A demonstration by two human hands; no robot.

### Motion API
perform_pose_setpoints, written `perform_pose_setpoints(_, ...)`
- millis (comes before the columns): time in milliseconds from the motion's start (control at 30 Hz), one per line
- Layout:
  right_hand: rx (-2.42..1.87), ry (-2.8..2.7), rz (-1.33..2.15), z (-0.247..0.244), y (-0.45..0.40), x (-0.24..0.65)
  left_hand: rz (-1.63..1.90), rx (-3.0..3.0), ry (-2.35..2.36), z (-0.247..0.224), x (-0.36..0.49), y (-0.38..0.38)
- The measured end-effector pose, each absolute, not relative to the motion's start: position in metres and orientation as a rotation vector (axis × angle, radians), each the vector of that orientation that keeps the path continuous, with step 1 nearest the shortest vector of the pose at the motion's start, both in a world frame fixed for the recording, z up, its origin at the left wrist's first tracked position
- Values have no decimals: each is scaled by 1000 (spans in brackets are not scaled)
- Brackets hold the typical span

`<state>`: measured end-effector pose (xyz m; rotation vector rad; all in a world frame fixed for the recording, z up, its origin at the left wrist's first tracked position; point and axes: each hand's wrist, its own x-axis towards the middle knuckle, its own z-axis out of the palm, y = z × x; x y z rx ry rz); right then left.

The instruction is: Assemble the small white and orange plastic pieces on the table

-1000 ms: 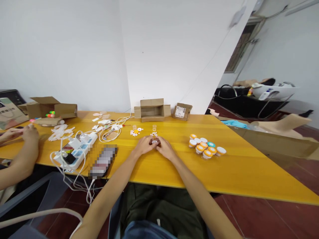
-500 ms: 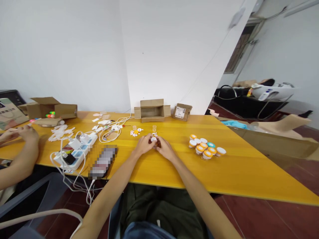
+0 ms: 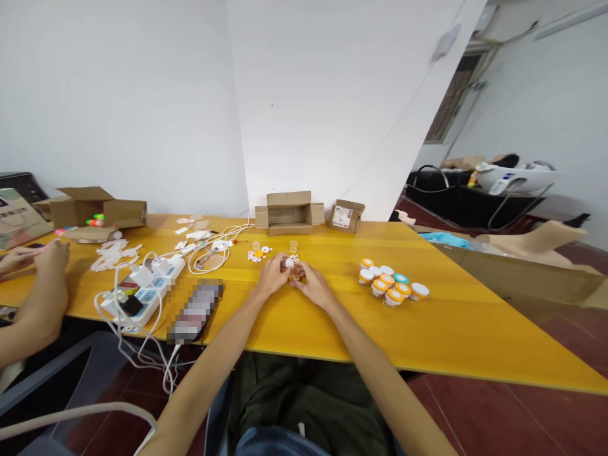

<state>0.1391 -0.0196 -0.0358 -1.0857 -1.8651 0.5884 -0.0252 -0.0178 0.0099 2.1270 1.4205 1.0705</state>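
My left hand point(image 3: 274, 275) is closed on a small white round piece, like a disc or lid point(image 3: 289, 263), held between thumb and fingers. Close beside it, my right hand point(image 3: 311, 285) grips a small clear container with orange in it point(image 3: 294, 277); its exact form is partly hidden by the fingers. Just beyond my hands stands a small clear cup point(image 3: 293, 246). Loose white and orange small parts point(image 3: 258, 254) lie to the left of it, with another clear cup point(image 3: 256, 245) behind them.
Several small jars with orange, white and teal lids point(image 3: 387, 278) stand grouped on the right. An open cardboard box point(image 3: 289, 218) and a smaller carton point(image 3: 346, 215) are at the wall. Leftward are a phone point(image 3: 197, 310), a power strip point(image 3: 159, 285), cables and a co-worker's hands point(image 3: 47, 256).
The white piece has shifted slightly left with my left hand, and the clear and orange container now shows below it at my right fingers. The co-worker's hands have moved a little.
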Motion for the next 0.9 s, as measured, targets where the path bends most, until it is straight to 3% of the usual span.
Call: perform_pose_setpoints(900,-1147,-1901,564,-31,-22,141,975,2313,1425,2,-29,-15)
